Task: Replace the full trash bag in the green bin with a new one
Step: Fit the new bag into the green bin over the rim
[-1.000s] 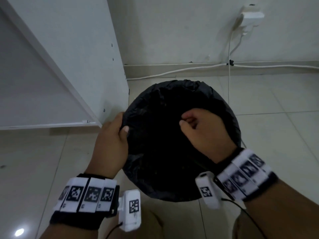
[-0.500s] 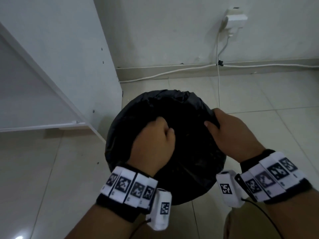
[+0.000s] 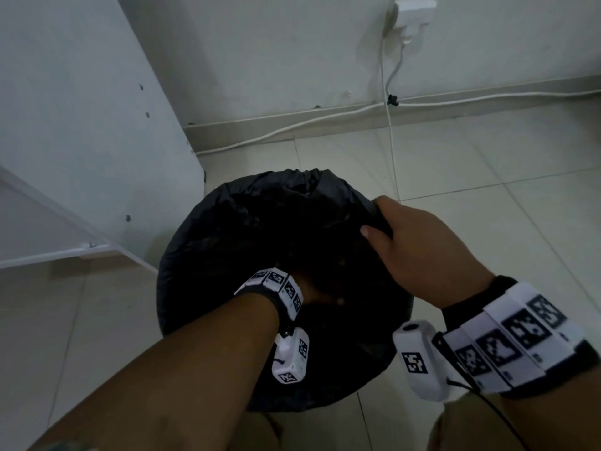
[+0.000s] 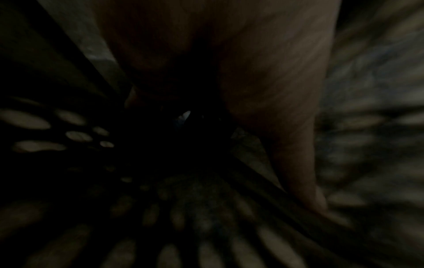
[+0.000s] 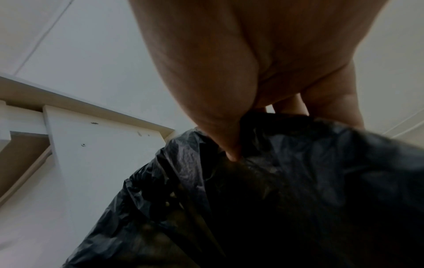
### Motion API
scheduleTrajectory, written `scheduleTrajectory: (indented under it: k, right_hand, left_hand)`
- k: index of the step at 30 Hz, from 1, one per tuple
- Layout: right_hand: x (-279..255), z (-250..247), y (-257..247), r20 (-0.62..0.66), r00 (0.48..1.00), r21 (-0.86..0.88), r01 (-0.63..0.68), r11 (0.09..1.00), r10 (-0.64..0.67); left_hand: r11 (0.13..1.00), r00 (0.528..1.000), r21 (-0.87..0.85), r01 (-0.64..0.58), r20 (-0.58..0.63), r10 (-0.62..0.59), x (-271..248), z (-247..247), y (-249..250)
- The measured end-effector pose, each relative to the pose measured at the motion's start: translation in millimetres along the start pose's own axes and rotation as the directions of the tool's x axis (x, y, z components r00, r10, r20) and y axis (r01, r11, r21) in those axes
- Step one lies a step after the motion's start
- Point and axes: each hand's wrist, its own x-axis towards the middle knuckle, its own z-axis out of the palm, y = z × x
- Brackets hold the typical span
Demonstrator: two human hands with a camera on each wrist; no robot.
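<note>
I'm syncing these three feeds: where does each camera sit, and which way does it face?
Head: worn on the head, looking down at the black bag; both forearms, right hand show.
Left wrist: inside the bag, dark, blurred; left hand shows.
Right wrist: looks along the right hand pinching the bag's edge.
Shared: the black bag.

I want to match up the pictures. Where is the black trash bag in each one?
Head view: the black trash bag fills the middle, with the right hand holding its right edge and the left hand reaching down inside.
Left wrist view: too dark and blurred to tell the bag.
Right wrist view: the bag fills the lower right, under the thumb.
Shared landmark: the white cabinet, left of the bag.
</note>
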Motion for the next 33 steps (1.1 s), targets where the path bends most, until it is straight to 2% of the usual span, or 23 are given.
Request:
scheduleTrajectory:
  k: [1,3,5,7,9,10,13,15,18,20,21,22,23,24,25,27,29,30,32,33]
  right_hand:
    - [1,0,0,0.002,1.0,0.002,0.001,1.0,-0.001]
    - [3,-1,-1,0.002,1.0,0.012,0.003,1.0,-0.003]
    - [6,-2,-1,0.002,1.0,0.013,0.001,1.0,-0.001]
    - [7,-3,-3,0.003,1.0,0.017,0.006,1.0,-0.006]
    - [7,-3,-6,0.005,1.0,0.017,0.021,1.0,-0.021]
    - [7,-3,-7,0.008,1.0,0.015,0.027,1.0,-0.027]
    - [6,-1,-9,0.022,1.0,0.006,0.021,1.0,-0.021]
    - [7,-2,-8,0.024,1.0,0.002,0.011,1.0,-0.011]
    - [13,-2,-6,0.023,1.0,0.009,0.01,1.0,-0.01]
    - [16,-4,-5,0.029,1.0,0.017,0.001,1.0,-0.002]
    - [18,-5,-5,0.034,0.999,0.023,-0.001,1.0,0.0]
    - [19,-6,-6,0.042,0.999,0.027,-0.001,1.0,0.0]
    - [20,-6,-7,0.048,0.999,0.028,0.002,1.0,-0.003]
    - [21,-6,-8,0.051,0.999,0.029,0.007,1.0,-0.009]
    - [22,-6,-9,0.051,0.999,0.032,0.011,0.999,-0.013]
    - [22,-5,-10,0.042,0.999,0.032,0.021,0.999,-0.022]
    - [21,-3,-10,0.038,0.999,0.024,0.031,0.999,-0.032]
    - [20,-3,-10,0.04,0.999,0.021,0.032,0.999,-0.032]
    - [20,-2,-10,0.036,0.999,0.018,0.036,0.999,-0.037]
    - [21,-1,-10,0.031,0.999,0.018,0.039,0.999,-0.04]
  left_hand:
    - [0.999,1.0,0.026,-0.029,-0.004,0.029,3,0,-2]
    - [0.994,0.998,0.101,0.044,-0.038,-0.041,4,0,-6]
    - [0.996,0.991,-0.001,0.095,-0.091,-0.094,-6,-10,-5]
    - [0.991,0.949,0.032,0.128,-0.294,-0.113,-7,-16,-6]
    - [0.98,0.909,0.069,0.189,-0.39,-0.148,-10,-26,-4]
    - [0.974,0.904,0.06,0.218,-0.389,-0.179,-5,-26,-5]
    - [0.936,0.909,-0.028,0.351,-0.229,-0.348,3,-28,-5]
    - [0.942,0.924,-0.011,0.337,-0.19,-0.333,8,-28,-6]
    - [0.95,0.919,-0.025,0.311,-0.248,-0.307,12,-25,-12]
    - [0.968,0.92,-0.025,0.251,-0.306,-0.246,5,-30,-12]
    - [0.973,0.902,-0.005,0.23,-0.375,-0.215,1,-30,-11]
    - [0.967,0.845,0.041,0.252,-0.497,-0.199,0,-27,-10]
    - [0.953,0.75,0.063,0.297,-0.632,-0.192,-5,-27,-6]
    - [0.938,0.698,0.045,0.344,-0.681,-0.223,-9,-29,-3]
    - [0.923,0.701,0.03,0.383,-0.66,-0.27,-13,-31,2]
    - [0.903,0.81,0.02,0.43,-0.45,-0.375,-3,-30,1]
    - [0.915,0.857,-0.002,0.404,-0.348,-0.379,9,-28,-11]
    - [0.927,0.869,-0.005,0.375,-0.347,-0.354,15,-23,-19]
    - [0.962,0.91,0.073,0.262,-0.35,-0.222,14,-22,-29]
    - [0.968,0.941,0.138,0.211,-0.297,-0.163,11,-27,-32]
